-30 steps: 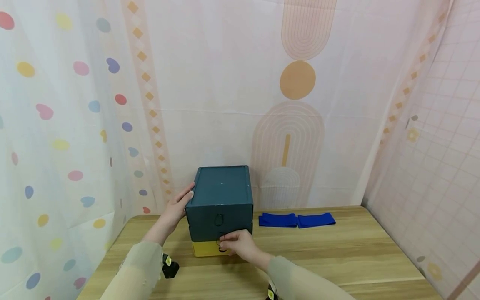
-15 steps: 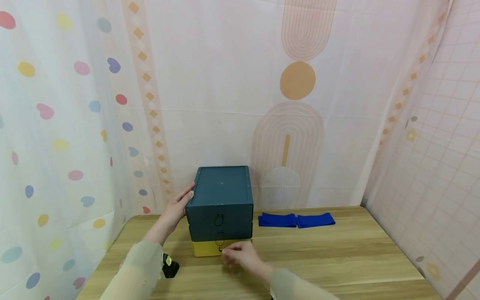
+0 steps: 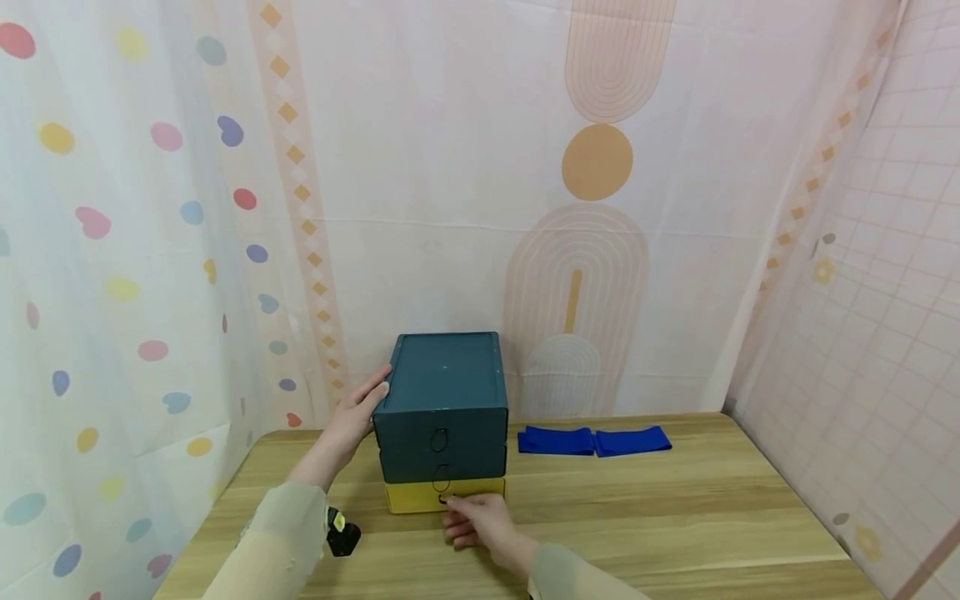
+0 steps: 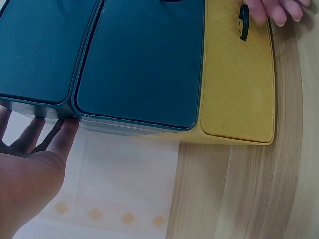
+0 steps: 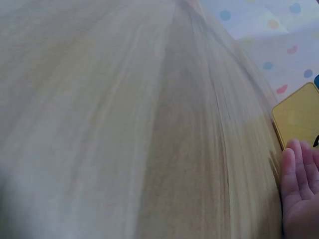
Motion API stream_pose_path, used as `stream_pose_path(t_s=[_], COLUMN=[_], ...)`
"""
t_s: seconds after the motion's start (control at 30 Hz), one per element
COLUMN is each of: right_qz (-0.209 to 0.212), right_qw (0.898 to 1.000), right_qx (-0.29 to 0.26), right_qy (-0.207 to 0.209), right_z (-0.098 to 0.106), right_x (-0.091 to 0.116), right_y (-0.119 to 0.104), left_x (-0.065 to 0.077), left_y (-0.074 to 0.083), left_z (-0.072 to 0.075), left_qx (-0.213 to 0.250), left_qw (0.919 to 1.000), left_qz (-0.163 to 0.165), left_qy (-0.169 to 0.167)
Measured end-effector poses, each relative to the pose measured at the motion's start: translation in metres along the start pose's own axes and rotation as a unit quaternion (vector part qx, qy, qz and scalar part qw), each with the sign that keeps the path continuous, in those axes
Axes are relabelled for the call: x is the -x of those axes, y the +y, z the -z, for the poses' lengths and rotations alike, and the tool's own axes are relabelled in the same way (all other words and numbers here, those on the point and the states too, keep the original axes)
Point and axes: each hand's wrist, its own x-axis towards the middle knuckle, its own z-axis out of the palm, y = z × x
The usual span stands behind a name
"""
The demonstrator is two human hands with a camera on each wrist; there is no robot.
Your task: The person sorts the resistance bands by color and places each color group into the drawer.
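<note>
A stack of drawers stands on the table: two dark teal drawers (image 3: pixel 440 442) over a yellow drawer (image 3: pixel 411 497), their fronts closed flush. Thin black loops hang on the teal fronts, and a small black handle (image 4: pixel 243 22) is on the yellow one. My left hand (image 3: pixel 352 421) rests against the stack's left side, fingers extended along the teal wall (image 4: pixel 37 110). Low in front of the yellow drawer is my right hand (image 3: pixel 483 525), its index fingertip right at the handle. The other fingers lie loosely extended, and the right wrist view shows the palm side (image 5: pixel 301 194).
Two folded blue cloth strips (image 3: pixel 592 441) lie on the wooden table (image 3: pixel 660 525) to the right of the stack. A patterned curtain (image 3: pixel 420 208) hangs behind. By my left sleeve is a black wrist device (image 3: pixel 343 533).
My right hand has moved down from the lower teal drawer's loop to the yellow drawer's handle, and its fingers have loosened. The left hand stays on the stack's side.
</note>
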Motion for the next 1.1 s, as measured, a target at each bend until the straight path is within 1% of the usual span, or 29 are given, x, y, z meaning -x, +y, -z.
stream_pose_path(t_s=[0.17,0.3,0.53,0.87,1.1], right_qz=[0.0,0.002,-0.004,-0.015,-0.006], right_qw=[1.0,1.0,1.0,1.0,1.0], right_qx=[-0.007,-0.007,0.005,0.012,0.026], right_qy=[0.003,0.002,0.003,0.005,-0.01], right_z=[0.001,0.001,-0.002,-0.003,-0.005], right_x=[-0.007,-0.009,-0.005,-0.003,0.005], right_y=[0.003,0.003,-0.001,0.001,0.004], left_x=[-0.001,-0.001,-0.001,0.0,0.0], left_y=[0.0,0.0,-0.001,-0.001,0.0], left_z=[-0.001,-0.001,0.0,-0.001,0.0], left_qx=[0.002,0.003,0.002,-0.005,-0.008], left_qw=[1.0,1.0,1.0,1.0,1.0], left_qz=[0.001,0.002,0.003,0.002,-0.002], left_qy=[0.002,0.003,0.002,0.005,0.003])
